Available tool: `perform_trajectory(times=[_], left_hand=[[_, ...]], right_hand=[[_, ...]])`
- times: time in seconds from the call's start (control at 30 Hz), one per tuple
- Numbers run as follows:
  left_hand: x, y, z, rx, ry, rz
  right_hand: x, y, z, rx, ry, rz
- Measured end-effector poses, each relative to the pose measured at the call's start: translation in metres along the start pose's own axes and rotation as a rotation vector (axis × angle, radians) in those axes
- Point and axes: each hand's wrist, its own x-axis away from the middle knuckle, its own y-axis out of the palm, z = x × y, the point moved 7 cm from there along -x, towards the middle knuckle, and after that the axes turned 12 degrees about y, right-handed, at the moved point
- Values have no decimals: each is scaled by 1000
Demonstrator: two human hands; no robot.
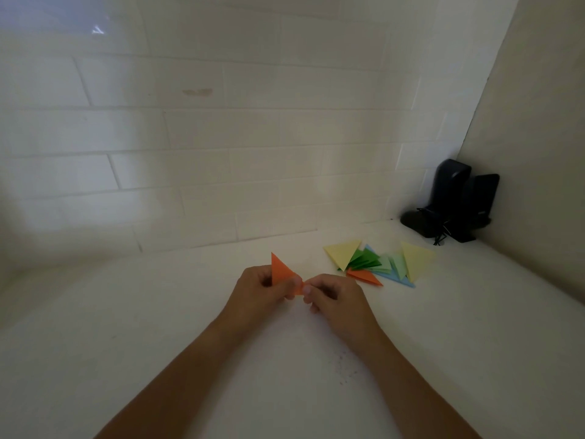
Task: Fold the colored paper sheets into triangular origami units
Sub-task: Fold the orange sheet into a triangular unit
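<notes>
The orange paper, already folded to a narrow triangle, is held just above the white counter between both hands, its long axis running from a sharp tip up and away from the person down to a lower corner that lies toward the right. The left hand pinches it along the near left edge, so most of the sheet stands above and beyond that grip; the right hand pinches only the small lower-right corner (the part a next crease would likely turn on). The right hand is nearer the pile of finished triangles, which lies well apart to the right, with dark speakers in the corner beyond.
</notes>
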Motion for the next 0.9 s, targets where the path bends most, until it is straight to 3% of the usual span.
perform_trajectory(times=[0.27, 0.9], left_hand=[[0, -4, -4, 127, -86, 58], [0, -11, -11, 122, -153, 146]], right_hand=[[0, -1, -3, 40, -21, 14], [-1, -2, -2, 15, 9, 66]])
